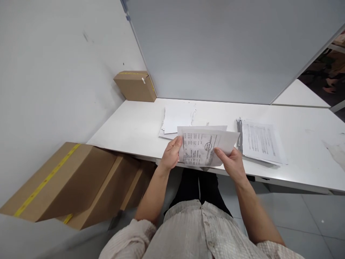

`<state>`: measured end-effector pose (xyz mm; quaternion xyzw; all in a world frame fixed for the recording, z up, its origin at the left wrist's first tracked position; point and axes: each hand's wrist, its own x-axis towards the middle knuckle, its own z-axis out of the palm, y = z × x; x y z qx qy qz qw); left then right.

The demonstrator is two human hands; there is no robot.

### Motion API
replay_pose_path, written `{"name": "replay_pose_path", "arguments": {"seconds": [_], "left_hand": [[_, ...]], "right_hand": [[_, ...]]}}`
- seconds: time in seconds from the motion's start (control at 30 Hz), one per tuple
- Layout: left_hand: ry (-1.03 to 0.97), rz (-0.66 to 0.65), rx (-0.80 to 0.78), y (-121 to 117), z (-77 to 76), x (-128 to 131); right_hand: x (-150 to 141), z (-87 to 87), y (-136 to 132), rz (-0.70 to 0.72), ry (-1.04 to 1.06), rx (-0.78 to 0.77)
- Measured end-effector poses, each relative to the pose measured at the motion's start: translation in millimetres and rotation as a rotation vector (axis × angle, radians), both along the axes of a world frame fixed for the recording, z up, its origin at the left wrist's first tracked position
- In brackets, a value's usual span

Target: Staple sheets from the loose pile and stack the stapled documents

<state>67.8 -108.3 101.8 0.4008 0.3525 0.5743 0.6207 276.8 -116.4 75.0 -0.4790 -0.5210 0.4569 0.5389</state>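
Note:
Between my two hands, sheets of paper [199, 147] are held up over the front edge of the white table [129, 122]. The front sheet carries printed text and a round stamp-like mark, turned sideways. My left hand [172, 153] grips the left edge, thumb on top. On the right side my right hand [231, 162] pinches the papers, its thumb across the front and the fingers hidden behind. Just beyond them lies a loose stack of blank-looking white paper [176, 118]. To the right rests a thicker stack of printed sheets [261, 140].
A closed cardboard box [136, 86] stands in the table's back left corner. Larger cardboard boxes [61, 176] with yellow tape are piled at the table's left front. A grey panel [215, 50] rises along the back edge, and a white wall [59, 72] bounds the left.

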Motion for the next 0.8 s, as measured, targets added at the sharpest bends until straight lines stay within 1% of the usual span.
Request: {"name": "replay_pose_path", "arguments": {"seconds": [0.13, 0.23, 0.33, 0.4, 0.47, 0.53, 0.67, 0.73, 0.8], "left_hand": [[0.158, 0.073, 0.101, -2, -4.6, 7], [0.275, 0.113, 0.157, -3, -5.8, 9], [0.347, 0.141, 0.197, -2, -5.6, 9], [0.378, 0.192, 0.236, -1, -8.2, 8], [0.407, 0.237, 0.285, 1, -15.3, 6], [0.432, 0.235, 0.317, 4, -27.4, 4], [0.434, 0.151, 0.311, 11, -55.0, 5], [0.433, 0.138, 0.303, 11, -60.0, 7], [0.448, 0.152, 0.294, 8, -55.0, 10]], "right_hand": [[-15, -1.0, 1, -0.086, -0.042, 0.044], [-20, -3.1, 2, -0.146, -0.112, 0.106], [-22, -2.9, 4, -0.189, -0.159, 0.190], [-21, -3.3, 7, -0.204, -0.085, 0.272], [-18, -7.4, 11, -0.183, 0.032, 0.321], [-13, -16.9, 15, -0.135, 0.113, 0.292], [-6, -43.2, 21, -0.063, 0.144, 0.154], [-5, -49.8, 20, -0.036, 0.129, 0.114], [-4, -48.0, 15, -0.029, 0.105, 0.097]]}}
